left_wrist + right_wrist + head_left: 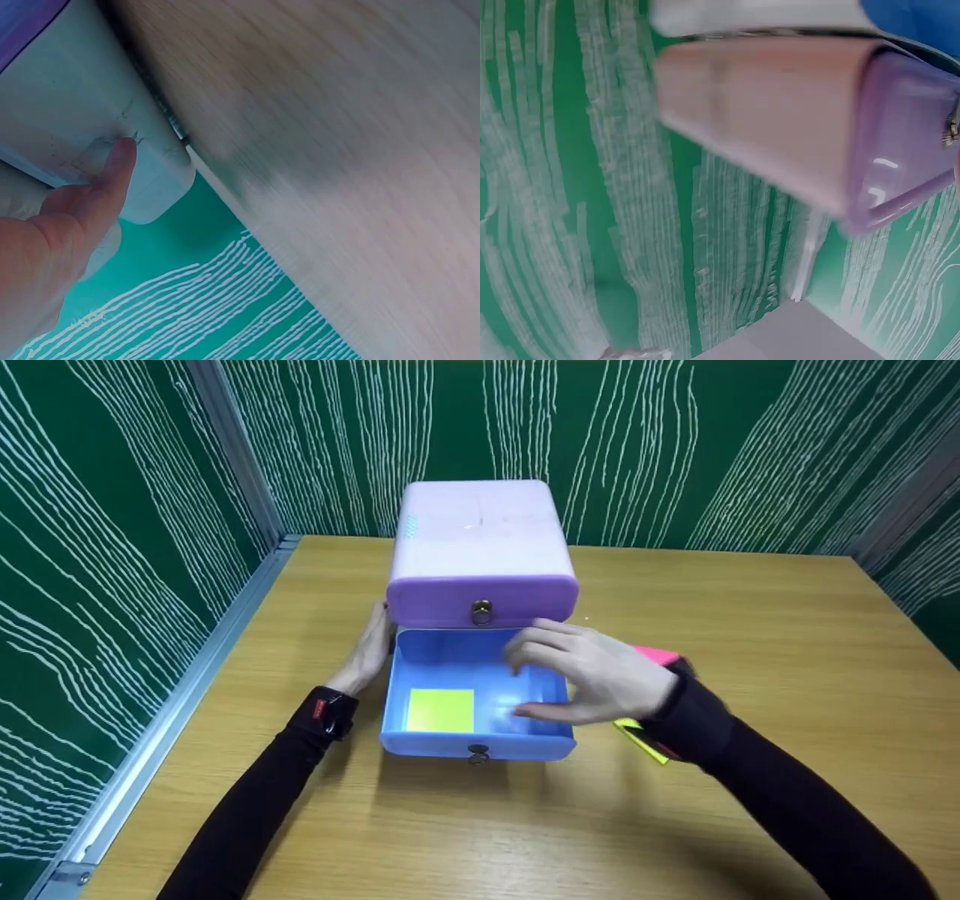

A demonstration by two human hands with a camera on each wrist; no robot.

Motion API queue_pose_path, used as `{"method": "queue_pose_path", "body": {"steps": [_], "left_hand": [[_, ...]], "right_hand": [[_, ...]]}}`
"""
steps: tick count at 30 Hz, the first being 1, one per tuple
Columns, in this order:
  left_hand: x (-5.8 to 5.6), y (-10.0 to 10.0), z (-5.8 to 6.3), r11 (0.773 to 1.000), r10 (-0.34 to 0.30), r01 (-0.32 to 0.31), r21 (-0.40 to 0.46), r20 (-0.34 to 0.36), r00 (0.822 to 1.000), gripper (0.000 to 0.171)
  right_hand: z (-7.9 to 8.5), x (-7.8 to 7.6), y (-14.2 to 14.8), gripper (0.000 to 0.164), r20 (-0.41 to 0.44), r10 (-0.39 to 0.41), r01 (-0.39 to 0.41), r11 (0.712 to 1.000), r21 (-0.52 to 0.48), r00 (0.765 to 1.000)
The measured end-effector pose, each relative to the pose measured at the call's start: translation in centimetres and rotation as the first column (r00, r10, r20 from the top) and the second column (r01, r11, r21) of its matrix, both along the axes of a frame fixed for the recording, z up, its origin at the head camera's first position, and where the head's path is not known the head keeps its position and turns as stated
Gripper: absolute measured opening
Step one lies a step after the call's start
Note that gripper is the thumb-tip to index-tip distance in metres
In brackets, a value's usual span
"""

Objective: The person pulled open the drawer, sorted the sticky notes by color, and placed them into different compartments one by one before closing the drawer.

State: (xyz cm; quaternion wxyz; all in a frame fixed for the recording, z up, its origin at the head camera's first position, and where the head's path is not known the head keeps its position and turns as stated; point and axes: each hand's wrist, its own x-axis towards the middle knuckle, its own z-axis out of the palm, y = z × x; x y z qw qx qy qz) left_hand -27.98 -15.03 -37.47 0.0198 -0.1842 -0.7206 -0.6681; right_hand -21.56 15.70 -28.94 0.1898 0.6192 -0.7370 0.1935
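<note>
A small two-tier drawer unit (480, 529) stands on the table, white on top with a shut purple drawer (431, 601). Below it, the blue drawer (517, 746) is pulled out, and a yellow-green square of paper (441, 710) lies inside on the left. My left hand (369, 649) rests along the unit's left side; in the left wrist view a finger (116, 169) touches the white casing (67, 97). Over the right part of the blue drawer hovers my right hand (592, 671), slightly blurred, its thumb and fingers apart with nothing between them.
Right of the unit, partly hidden by my right wrist, lie a pink piece (656, 655) and a yellow-green piece (641, 741). Green walls (517, 435) with white wavy lines enclose the wooden table (750, 660) at the back and sides. A metal rail (187, 682) runs along the left edge.
</note>
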Motion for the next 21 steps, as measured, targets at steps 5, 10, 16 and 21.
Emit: {"method": "queue_pose_path", "body": {"steps": [5, 10, 16, 21], "left_hand": [[-0.1, -0.1, -0.2, 1.0, 0.005, -0.005, -0.016, -0.028, 1.0, 0.055], [-0.3, -0.2, 0.1, 0.999, 0.036, -0.037, -0.029, -0.038, 0.999, 0.055], [-0.2, -0.1, 0.1, 0.999, 0.042, -0.043, -0.03, -0.031, 0.999, 0.054], [-0.1, -0.2, -0.1, 1.0, 0.01, -0.01, 0.021, -0.016, 1.0, 0.052]], "right_hand": [[-2.4, 0.8, 6.1, 0.05, -0.03, -0.115, 0.113, 0.991, -0.07, 0.993], [-5.4, 1.1, 12.2, 0.057, 0.027, -0.286, 0.287, 0.956, -0.058, 0.958], [-8.6, 1.9, 17.1, 0.065, 0.063, -0.508, 0.505, 0.861, 0.062, 0.859], [-10.2, 2.1, 18.4, 0.07, 0.053, -0.634, 0.625, 0.77, 0.126, 0.771]]}}
